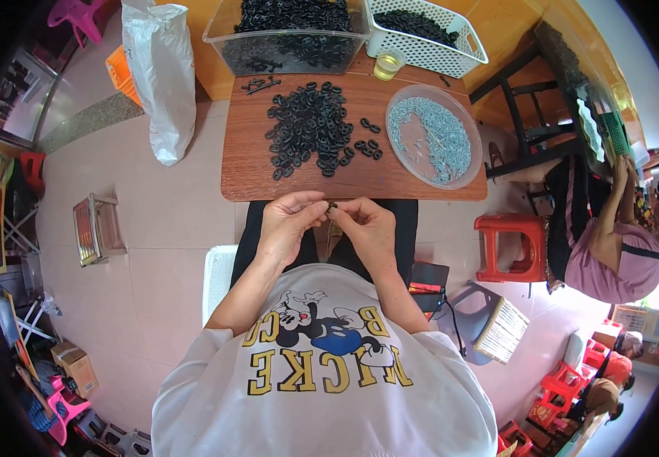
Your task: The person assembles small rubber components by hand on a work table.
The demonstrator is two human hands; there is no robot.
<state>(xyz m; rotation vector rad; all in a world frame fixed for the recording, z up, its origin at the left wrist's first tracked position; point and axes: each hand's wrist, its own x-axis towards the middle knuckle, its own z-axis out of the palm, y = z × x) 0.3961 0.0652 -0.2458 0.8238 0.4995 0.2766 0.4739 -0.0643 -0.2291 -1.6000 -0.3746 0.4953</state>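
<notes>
Black part (332,206), one, pinched between both hands over the lap, just off the table's (242,175) near edge; long axis too small to tell. Left hand (287,224): thumb and finger nearly closed on its left side. Right hand (369,229): same pinch from the right; neither hand clearly nearer. Beyond, left to right: sticks (261,85), a few, overlapping; one clear tub (287,33), full of black pieces; one heap (307,126) of links, uncountable, ahead and slightly left of the fingertips; several loose links (374,128); one cup (389,65); one white basket (440,58), black pieces inside; one round tray (476,145), ahead-right, holding uncountable silvery screws (455,152).
</notes>
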